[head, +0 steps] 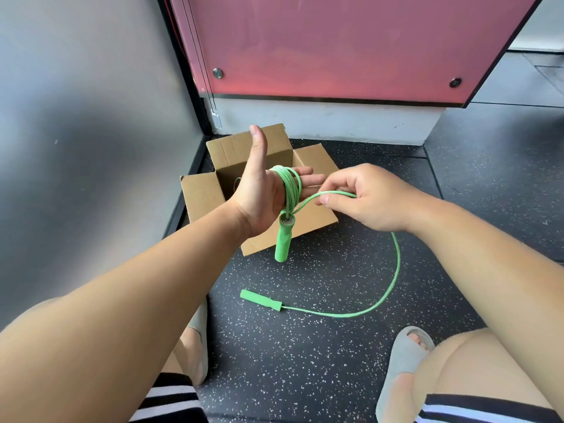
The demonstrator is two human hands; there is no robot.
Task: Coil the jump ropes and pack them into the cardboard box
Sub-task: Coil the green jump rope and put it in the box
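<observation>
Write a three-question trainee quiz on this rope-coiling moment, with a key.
1. True or false: the green jump rope is wound round the left hand, and the right hand pinches its loose strand.
2. Fill in: the cardboard box stands with its flaps ___.
3. The free handle lies: A) in the box; B) on the speckled floor; C) in the right hand.
Key: 1 true; 2 open; 3 B.
</observation>
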